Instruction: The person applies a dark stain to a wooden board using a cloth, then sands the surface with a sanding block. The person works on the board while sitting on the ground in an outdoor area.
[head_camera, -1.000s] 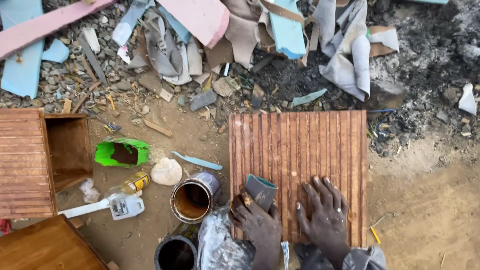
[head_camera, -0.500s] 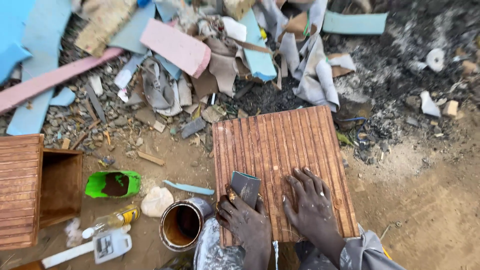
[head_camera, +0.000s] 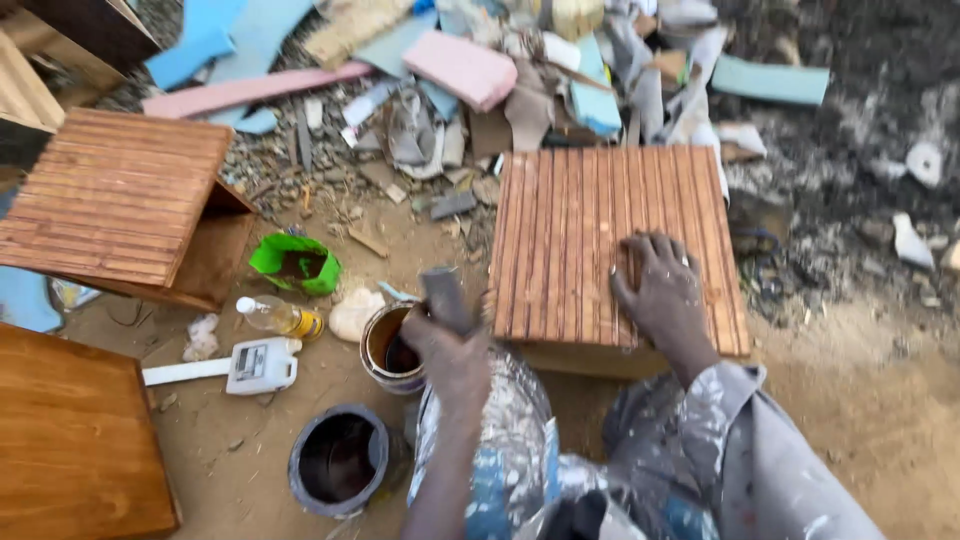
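Our right hand (head_camera: 662, 290) lies flat with its fingers spread on the brown wooden slatted panel (head_camera: 600, 235), which rests on the sandy ground with its shiny ridges running away from us. Our left hand (head_camera: 448, 345) grips a grey dark-stained pad (head_camera: 446, 298) that points up and away, right over the rusty round tin of brown stain (head_camera: 392, 348). Our sleeve hides the panel's near corner.

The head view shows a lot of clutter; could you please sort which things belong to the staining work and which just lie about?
In use: left hand, sponge, stain tin, right hand, slatted panel.
Lying about: green cup, small bottle, dark pot, foam scraps.
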